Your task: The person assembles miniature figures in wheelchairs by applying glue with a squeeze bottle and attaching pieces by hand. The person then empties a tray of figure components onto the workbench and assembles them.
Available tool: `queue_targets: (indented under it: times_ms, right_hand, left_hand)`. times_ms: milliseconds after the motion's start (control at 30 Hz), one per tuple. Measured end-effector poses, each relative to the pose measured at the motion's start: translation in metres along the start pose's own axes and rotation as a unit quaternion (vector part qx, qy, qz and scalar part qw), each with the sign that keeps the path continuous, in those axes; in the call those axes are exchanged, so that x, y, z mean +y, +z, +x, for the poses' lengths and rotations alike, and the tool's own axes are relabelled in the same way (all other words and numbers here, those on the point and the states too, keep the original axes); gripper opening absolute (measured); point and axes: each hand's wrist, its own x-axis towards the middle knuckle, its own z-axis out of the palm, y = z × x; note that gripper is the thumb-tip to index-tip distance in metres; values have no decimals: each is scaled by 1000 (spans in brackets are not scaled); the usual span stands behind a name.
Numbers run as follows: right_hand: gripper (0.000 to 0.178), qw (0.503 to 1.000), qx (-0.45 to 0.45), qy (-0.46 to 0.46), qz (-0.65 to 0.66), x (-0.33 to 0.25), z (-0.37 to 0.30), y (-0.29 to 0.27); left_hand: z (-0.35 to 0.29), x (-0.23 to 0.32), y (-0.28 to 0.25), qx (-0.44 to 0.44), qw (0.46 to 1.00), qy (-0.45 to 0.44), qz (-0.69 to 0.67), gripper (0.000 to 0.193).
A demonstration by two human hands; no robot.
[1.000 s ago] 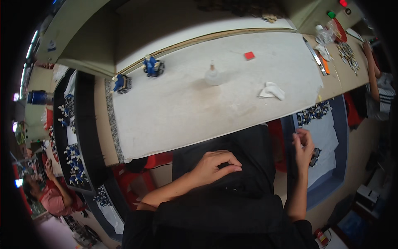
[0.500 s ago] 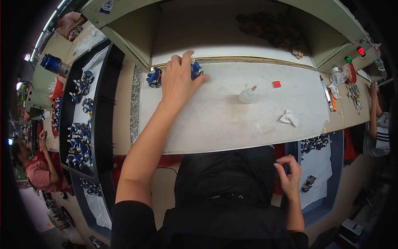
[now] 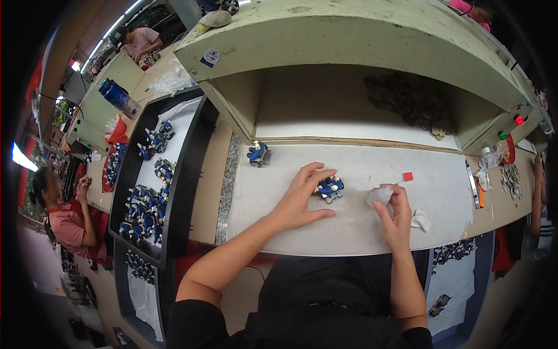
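From my remote station, I have my right hand [image 3: 397, 218] clamped on a rounded, translucent bottle [image 3: 379, 196]. Left of the bottle, a blue figure on a wheeled base [image 3: 330, 187] sits beside the spread fingers and thumb of my left hand [image 3: 296, 203], contact uncertain; right of the bottle lie a flat red square [image 3: 408, 176] and a crumpled white cloth [image 3: 421, 221].

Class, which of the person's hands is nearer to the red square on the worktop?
Right. The right hand, holding a translucent bottle, is just short of the red square; the left hand is farther off to its left, at a blue figure.
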Motion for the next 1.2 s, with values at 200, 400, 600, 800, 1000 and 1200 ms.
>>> queue_targets:
  times_ms: [200,400,600,800,1000,1200]
  right_hand:
    - [36,974,140,-13,175,-17,-41,-8]
    - [34,962,196,-3,188,-7,-56,-5]
    - [32,957,182,17,225,-10,-58,-2]
    - [35,957,181,19,224,-17,-49,-7]
    - [38,964,123,27,235,-16,-29,-19]
    - [39,937,131,66,318,-4,-29,-29]
  left_hand:
    - [-11,0,16,58,996,8,61,71]
    - [-13,4,19,93,986,22,135,73]
    - [-16,19,9,71,988,-10,138,74]
    - [30,110,-100,308,875,283,245,67]
    - [198,181,-196,277,879,207,328,33]
    - [337,136,-245,159,721,40,673,39]
